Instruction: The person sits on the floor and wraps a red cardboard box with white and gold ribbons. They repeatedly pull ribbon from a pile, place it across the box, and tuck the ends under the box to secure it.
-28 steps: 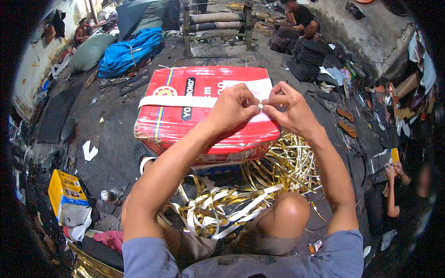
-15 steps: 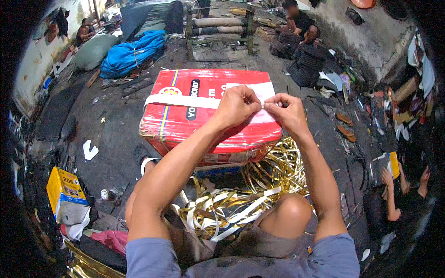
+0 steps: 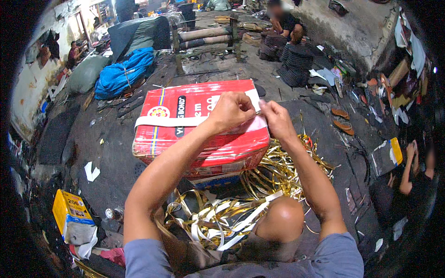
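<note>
A red carton with shiny tape over it stands in front of me, between my arms. A flat white strip lies across its top and runs under my left hand. My left hand is closed, thumb and fingertips pinched at the strip's far end above the carton's right part. Close beside it, my right hand is also closed in a pinch at the same spot; its thumb is a little blurred. What lies between the fingertips is mostly hidden. Under both hands a pale patch shows on the carton.
Tangled gold and white strips lie between the carton and my knees. A yellow box stands at left. Beyond are a blue bundle, a wooden rack and a seated person. Another person's arms show at right.
The view has shifted, so the carton sits lower and further left in it. My right hand has turned slightly, its thumb now raised, and stays close to my left.
</note>
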`<state>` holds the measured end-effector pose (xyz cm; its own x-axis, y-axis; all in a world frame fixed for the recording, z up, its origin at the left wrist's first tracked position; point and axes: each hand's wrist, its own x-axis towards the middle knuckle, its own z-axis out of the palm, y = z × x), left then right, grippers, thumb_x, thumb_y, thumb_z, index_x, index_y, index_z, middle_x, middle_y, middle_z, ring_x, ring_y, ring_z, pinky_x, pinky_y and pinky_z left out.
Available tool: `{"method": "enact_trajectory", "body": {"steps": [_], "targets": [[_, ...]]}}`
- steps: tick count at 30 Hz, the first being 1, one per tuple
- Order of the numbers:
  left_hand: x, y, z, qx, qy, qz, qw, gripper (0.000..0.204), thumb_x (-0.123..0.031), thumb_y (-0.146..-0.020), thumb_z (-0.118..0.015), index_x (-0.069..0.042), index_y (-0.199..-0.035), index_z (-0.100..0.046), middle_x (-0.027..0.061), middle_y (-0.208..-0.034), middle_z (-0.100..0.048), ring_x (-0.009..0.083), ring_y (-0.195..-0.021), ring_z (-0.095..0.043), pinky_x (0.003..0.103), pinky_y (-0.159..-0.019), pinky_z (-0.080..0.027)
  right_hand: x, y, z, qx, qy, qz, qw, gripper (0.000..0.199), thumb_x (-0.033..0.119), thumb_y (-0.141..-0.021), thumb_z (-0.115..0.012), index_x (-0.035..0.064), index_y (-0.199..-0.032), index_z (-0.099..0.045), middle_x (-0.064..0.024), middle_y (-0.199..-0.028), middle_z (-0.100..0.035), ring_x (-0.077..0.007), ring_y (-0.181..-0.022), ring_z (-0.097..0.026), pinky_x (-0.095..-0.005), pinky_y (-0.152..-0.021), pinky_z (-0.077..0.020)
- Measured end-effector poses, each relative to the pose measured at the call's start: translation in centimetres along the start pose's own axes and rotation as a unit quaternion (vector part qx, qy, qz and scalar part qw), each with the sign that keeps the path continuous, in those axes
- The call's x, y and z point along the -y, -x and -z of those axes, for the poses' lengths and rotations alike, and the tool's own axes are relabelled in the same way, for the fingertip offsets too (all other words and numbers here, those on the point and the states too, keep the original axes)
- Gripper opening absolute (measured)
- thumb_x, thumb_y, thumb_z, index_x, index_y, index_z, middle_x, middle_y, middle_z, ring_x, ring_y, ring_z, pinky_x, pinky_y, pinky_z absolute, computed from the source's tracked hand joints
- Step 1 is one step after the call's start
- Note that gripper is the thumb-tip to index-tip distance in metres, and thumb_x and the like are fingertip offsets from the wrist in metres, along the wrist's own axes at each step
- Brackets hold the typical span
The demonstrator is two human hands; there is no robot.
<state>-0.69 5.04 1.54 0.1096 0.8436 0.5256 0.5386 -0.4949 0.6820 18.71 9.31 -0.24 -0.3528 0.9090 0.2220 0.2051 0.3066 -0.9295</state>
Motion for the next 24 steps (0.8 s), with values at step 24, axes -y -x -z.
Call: {"method": "enact_trajectory", "body": {"steps": [24], "targets": [[-1.0,0.1,-2.3,-0.037,0.074,0.035,0.996,0.011,-0.008,-0.085,-0.074,0.002,-0.079,-0.072,0.0072,-0.081,-0.068,0.0126,-0.075,-0.066,0.031,-0.066,-0.054,1.7,-5.1,2.7,0.018,0.054,-0.124,0.991,0.063,0.067,-0.103,-0.047,0.0078,-0.093,-0.065,-0.0057,-0.072,-0.065,-0.0181,-0.060,-0.064,-0.0349,-0.049,-0.0488]]}}
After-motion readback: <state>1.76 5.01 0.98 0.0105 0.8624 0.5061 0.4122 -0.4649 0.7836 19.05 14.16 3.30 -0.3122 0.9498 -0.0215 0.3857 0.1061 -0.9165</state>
